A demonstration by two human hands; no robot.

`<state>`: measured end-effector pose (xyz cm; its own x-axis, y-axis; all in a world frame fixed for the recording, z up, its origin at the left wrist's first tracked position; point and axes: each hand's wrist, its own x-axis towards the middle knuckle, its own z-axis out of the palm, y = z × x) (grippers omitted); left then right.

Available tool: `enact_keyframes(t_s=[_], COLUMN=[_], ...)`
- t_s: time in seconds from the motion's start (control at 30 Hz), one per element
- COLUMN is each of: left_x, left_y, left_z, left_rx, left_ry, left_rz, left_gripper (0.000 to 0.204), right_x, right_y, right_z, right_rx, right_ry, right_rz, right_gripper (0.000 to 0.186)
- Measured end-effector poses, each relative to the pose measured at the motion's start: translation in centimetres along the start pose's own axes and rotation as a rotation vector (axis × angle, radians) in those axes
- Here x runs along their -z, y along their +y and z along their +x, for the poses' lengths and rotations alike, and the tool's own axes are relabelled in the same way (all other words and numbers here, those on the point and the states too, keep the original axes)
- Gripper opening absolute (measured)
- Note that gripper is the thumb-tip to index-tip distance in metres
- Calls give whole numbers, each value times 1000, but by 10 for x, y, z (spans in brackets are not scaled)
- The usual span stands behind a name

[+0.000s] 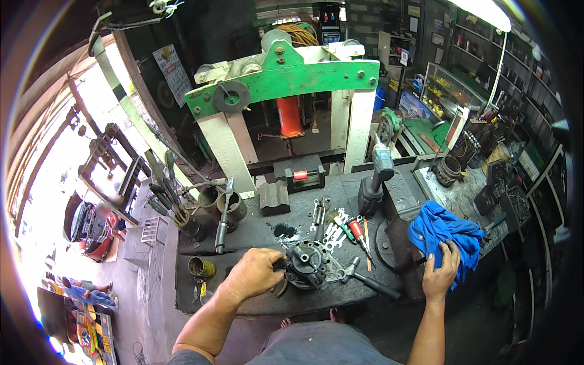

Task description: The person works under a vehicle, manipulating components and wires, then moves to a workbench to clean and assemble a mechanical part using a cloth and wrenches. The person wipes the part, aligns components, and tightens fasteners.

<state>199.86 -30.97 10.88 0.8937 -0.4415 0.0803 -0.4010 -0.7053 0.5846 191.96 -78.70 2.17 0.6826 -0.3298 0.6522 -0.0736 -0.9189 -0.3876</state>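
On the near part of the dark workbench sits a round metal machine part [306, 263] with a raised central hub. My left hand [255, 274] is closed at its left edge, the fingertips partly hidden. A blue cloth [447, 228] lies bunched over the bench vise [395, 244] at the right. My right hand [441, 274] rests against the cloth's near side, thumb and fingers apart. Just right of the machine part is a hammer [374, 283]. Behind it lie several wrenches [333, 232], a red-handled screwdriver [358, 232] and a green-handled screwdriver [348, 233].
A green and white press frame [280, 73] with a red jack [289, 118] rises behind the bench. A grey power tool [372, 188] stands upright at the back right. Left are tool-filled cans [193, 230], a long ratchet-like tool [224, 222] and a small yellowish can [201, 267].
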Motion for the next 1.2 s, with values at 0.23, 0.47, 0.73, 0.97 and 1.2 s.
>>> enact_keyframes(t_s=[0.23, 0.47, 0.73, 0.97, 1.2], left_x=[-13, -26, -22, -16, -14], left_y=[-1, -4, -3, -8, -14], left_z=[2, -16, -10, -10, -10], left_rx=[-23, 102, -167, -286, -343], left_ry=[42, 241, 264, 208, 182], left_rz=[70, -86, 237, 337, 424], left_gripper=[22, 26, 19, 14, 12], right_x=[-1, -1, -4, -4, -4], right_y=[0, 1, 7, 9, 11], right_z=[0, 0, -3, -3, -4], right_rx=[-7, -10, -12, 10, 19], right_ry=[9, -2, -23, -24, -21], right_rz=[-9, 4, -19, -33, -42], right_gripper=[41, 40, 41, 40, 40])
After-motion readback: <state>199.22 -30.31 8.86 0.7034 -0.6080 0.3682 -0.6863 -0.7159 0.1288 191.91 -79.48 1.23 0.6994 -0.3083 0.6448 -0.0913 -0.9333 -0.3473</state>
